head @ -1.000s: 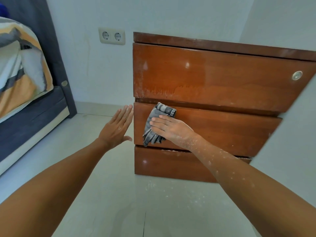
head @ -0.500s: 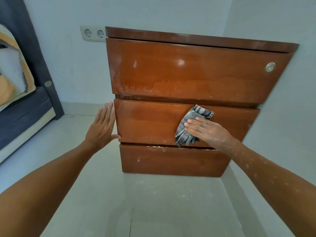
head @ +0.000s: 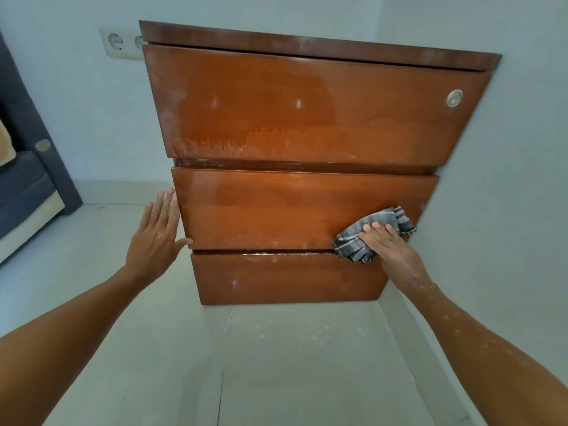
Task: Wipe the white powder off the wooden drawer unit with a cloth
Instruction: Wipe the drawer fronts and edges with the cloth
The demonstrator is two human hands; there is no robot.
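Note:
The wooden drawer unit (head: 307, 118) stands against the wall, with three drawer fronts. White powder (head: 215, 142) streaks the lower part of the top drawer, and a thin line of it lies in the gap above the bottom drawer. My right hand (head: 387, 244) presses a grey striped cloth (head: 356, 238) flat against the right end of the middle drawer, fingers straight. My left hand (head: 156, 238) lies flat with straight fingers against the unit's left side, thumb at the middle drawer's lower corner.
A wall (head: 507, 179) runs close along the unit's right side. White powder is scattered on the pale floor (head: 276, 348) in front. A dark bed frame (head: 27, 192) stands at the far left. A double wall socket (head: 120, 44) sits behind the unit's top left corner.
My right hand has slid the cloth rightward along the middle drawer, from its left end to its right end. My left hand came to rest against the unit's left side. The view shifted right.

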